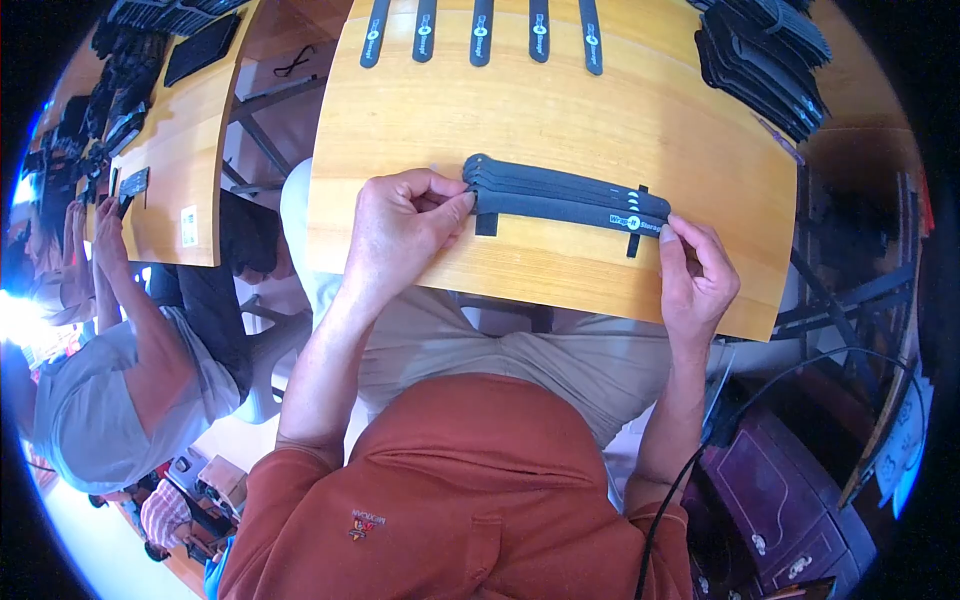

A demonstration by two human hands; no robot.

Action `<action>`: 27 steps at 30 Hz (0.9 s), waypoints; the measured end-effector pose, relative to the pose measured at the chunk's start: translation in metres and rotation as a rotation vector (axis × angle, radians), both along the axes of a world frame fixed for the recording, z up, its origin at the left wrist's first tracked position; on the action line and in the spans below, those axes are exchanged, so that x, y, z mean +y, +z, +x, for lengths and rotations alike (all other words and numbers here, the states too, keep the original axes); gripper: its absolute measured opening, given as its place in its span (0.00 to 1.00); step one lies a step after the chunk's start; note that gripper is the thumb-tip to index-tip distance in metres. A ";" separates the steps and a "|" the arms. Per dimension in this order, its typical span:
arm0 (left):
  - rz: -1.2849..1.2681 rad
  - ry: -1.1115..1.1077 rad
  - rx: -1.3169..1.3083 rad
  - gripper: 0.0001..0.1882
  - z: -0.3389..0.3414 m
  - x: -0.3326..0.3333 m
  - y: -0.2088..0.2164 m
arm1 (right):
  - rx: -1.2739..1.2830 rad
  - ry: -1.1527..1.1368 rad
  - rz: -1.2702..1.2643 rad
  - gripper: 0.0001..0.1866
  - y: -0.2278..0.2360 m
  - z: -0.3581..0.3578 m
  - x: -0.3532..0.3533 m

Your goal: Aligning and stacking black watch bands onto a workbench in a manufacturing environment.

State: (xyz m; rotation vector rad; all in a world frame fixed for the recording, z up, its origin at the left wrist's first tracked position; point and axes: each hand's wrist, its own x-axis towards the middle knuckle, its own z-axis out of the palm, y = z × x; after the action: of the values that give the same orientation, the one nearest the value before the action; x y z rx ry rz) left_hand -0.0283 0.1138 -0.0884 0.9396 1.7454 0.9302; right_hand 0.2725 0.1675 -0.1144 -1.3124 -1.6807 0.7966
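Observation:
A fanned stack of dark grey storage straps (555, 195) with white printing lies across the near part of the wooden table (560, 120). My left hand (408, 225) pinches the left end of the stack between thumb and fingers. At the other end, my right hand (695, 270) grips the printed front strap near its tip. Two short black strips lie crosswise beneath the stack: a left strip (487, 224) and a right strip (633, 244), each partly covered by the straps.
Several single straps (481, 35) lie spaced in a row along the far side. Piles of dark straps (755, 75) stand at the far right. To the left, a co-worker (130, 380) sits at another table (195, 170). A purple cabinet (775, 490) and a black cable are at lower right.

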 end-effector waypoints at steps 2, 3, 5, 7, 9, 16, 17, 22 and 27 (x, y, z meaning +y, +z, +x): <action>0.005 0.001 -0.012 0.05 0.000 0.000 0.000 | 0.008 -0.006 -0.004 0.08 0.000 0.000 0.000; 0.010 0.003 -0.023 0.05 0.000 -0.001 -0.001 | 0.008 -0.006 -0.005 0.08 0.000 0.001 0.000; 0.013 0.001 -0.018 0.05 -0.001 -0.001 0.000 | -0.014 -0.001 0.005 0.08 0.000 0.001 0.000; 0.016 -0.003 -0.014 0.05 0.000 0.000 0.000 | -0.020 0.000 0.010 0.08 0.000 0.001 0.000; -0.005 0.010 0.012 0.05 0.002 0.001 0.003 | -0.026 0.000 0.017 0.08 0.001 0.001 0.001; -0.012 0.041 -0.005 0.05 0.002 0.000 0.000 | 0.002 -0.002 0.028 0.08 0.000 -0.001 0.000; -0.003 0.039 -0.011 0.05 0.002 -0.001 -0.002 | 0.009 0.002 0.029 0.07 0.000 -0.001 0.000; -0.003 0.017 0.004 0.05 0.002 -0.001 -0.001 | -0.023 0.001 0.041 0.07 0.000 -0.001 0.000; 0.007 0.026 -0.007 0.05 0.004 -0.001 -0.001 | -0.033 -0.003 0.066 0.07 0.001 -0.002 0.000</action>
State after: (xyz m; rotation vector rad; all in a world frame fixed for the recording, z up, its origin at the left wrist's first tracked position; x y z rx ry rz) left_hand -0.0241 0.1130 -0.0892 0.9188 1.7532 0.9558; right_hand 0.2708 0.1674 -0.1138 -1.2887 -1.7159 0.7154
